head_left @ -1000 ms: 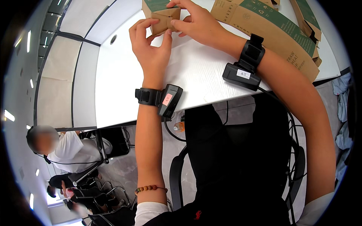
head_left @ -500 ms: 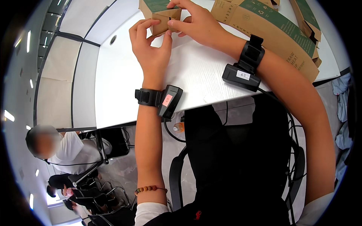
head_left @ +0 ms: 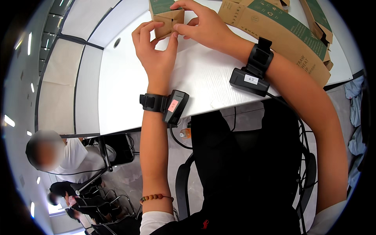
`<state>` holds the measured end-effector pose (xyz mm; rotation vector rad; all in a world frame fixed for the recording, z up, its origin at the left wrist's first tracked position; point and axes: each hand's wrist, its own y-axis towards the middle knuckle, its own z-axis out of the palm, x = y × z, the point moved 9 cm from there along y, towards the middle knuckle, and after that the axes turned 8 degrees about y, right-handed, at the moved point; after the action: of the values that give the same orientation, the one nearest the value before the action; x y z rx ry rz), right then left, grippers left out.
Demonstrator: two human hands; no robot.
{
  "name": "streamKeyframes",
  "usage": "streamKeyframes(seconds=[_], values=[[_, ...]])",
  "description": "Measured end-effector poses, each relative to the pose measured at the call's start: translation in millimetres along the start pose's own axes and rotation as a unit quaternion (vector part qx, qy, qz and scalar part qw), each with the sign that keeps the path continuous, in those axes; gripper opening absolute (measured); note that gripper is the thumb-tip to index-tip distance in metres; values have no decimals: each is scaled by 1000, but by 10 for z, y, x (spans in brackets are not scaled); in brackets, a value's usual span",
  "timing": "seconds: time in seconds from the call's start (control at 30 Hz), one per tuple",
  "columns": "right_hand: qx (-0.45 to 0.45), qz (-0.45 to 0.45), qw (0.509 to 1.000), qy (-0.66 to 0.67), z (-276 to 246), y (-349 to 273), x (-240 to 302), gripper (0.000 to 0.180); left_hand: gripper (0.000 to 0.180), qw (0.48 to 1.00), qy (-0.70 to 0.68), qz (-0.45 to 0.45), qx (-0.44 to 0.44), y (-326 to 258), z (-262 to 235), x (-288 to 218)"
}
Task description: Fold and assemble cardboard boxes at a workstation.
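Note:
A small brown cardboard box (head_left: 168,24) with a green printed top is at the far edge of the view, its folded end facing me. My left hand (head_left: 156,51) grips that end from the near left, the fingers bent against its left side and the thumb at its lower right corner. From the right, my right hand (head_left: 203,25) holds the same box, with a finger over the green top and the thumb pressed on the end flaps near a small dark slot. The far part of the box is cut off by the picture's edge.
Flattened brown and green cartons (head_left: 282,35) lie at the far right of the white table (head_left: 129,86). A panel (head_left: 90,86) borders the table on the left. Straps with black devices (head_left: 176,106) and cables sit on both wrists. Another person (head_left: 74,156) sits at the left.
The box has turned slightly, so its end faces me more squarely, and its right edge has moved a little left. Both hands keep hold of it with small finger shifts.

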<state>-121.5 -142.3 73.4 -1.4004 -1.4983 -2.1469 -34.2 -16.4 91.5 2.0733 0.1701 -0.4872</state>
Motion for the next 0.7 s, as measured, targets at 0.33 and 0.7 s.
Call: streamKeyframes(seconds=[0.33, 0.7], values=[[-14, 9, 1000, -9, -19, 1, -14, 41, 42, 1000, 6, -2, 12, -6, 15, -17], [-33, 6, 999, -15, -30, 0, -44, 40, 40, 1000, 10, 5, 16, 0, 24, -58]])
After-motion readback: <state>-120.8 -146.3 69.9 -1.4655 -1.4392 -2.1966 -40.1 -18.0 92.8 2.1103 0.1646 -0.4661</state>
